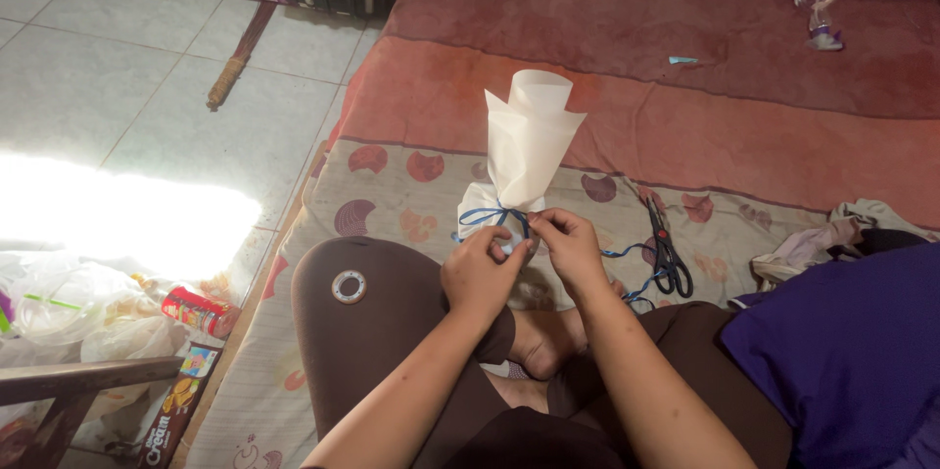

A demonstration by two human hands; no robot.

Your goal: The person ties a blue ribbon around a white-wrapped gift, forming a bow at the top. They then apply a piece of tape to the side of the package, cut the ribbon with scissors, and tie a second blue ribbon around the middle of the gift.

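A white paper-wrapped bundle stands upright on the mattress, flaring open at the top. A blue ribbon is looped around its narrow base. My left hand and my right hand meet at the base, each pinching the ribbon with closed fingers. A loose tail of the ribbon trails right toward black scissors lying on the sheet. My knees in brown trousers sit below the hands.
A red and floral mattress cover spreads ahead. Purple cloth lies at right, crumpled fabric beside it. At left are tiled floor, a red snack can, plastic bags, a broom handle and a dark ribbed box.
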